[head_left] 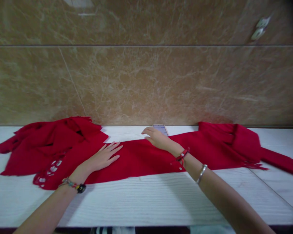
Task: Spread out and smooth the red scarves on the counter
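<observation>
A long red scarf [136,159] lies stretched across the white table [146,201], bunched up at its left end [51,139] and at its right end [229,139]. My left hand [104,157] rests flat on the scarf's middle part, fingers stretched out and apart. My right hand [156,137] lies palm down at the scarf's far edge, its fingers slightly curved, touching the cloth next to a phone [160,129]. Neither hand grips anything. A beaded bracelet is on my left wrist; a red band and a silver bangle are on my right.
A brown marble wall [146,71] rises right behind the table. A white wall socket [260,28] sits high at the right. The table's front edge runs along the bottom of the view, with striped fabric [107,230] below it.
</observation>
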Action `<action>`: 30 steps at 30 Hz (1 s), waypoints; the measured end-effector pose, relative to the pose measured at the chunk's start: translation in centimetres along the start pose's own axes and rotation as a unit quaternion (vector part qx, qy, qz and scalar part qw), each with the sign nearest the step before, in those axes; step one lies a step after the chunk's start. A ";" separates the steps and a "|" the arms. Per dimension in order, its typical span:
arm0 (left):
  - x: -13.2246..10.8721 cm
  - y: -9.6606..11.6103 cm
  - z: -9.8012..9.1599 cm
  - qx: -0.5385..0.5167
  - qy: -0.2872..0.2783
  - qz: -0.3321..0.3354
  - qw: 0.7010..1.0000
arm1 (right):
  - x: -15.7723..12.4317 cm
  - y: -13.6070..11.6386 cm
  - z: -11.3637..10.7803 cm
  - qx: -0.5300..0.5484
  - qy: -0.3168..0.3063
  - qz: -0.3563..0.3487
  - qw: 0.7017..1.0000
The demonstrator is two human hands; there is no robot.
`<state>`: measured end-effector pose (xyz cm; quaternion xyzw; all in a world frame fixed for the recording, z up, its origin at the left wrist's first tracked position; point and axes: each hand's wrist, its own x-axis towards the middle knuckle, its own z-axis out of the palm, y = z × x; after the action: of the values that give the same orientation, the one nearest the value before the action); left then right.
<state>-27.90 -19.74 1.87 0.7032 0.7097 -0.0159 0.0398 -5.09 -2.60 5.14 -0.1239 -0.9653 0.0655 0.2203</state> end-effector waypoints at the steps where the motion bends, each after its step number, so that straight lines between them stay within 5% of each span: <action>1: 0.0 -0.1 0.0 0.000 0.001 0.003 1.000 | -1.5 0.2 -0.4 0.005 -0.007 -0.011 1.000; 7: -0.2 -1.0 0.2 0.018 0.016 0.045 0.999 | -10.2 2.8 -1.1 -0.065 -0.135 -0.018 0.989; 15: -0.5 -1.4 -0.3 0.045 0.003 0.053 0.998 | -11.9 3.5 -2.0 -0.058 -0.138 0.020 0.988; 21: 3.7 5.3 -2.3 0.047 0.037 0.105 0.993 | -11.9 4.4 -1.9 -0.090 -0.089 0.082 0.989; 25: 7.6 10.2 -1.5 0.014 0.030 0.134 0.990 | -11.3 6.1 -1.7 -0.138 -0.088 0.104 0.981; 30: 8.6 10.9 0.0 -0.014 0.022 0.075 0.997 | -11.4 7.5 -0.7 -0.211 -0.097 0.124 0.965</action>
<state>-17.10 -11.03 1.57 0.7540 0.6559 0.0123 0.0352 6.69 1.64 -0.27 -0.2794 -0.9512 -0.1007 0.0842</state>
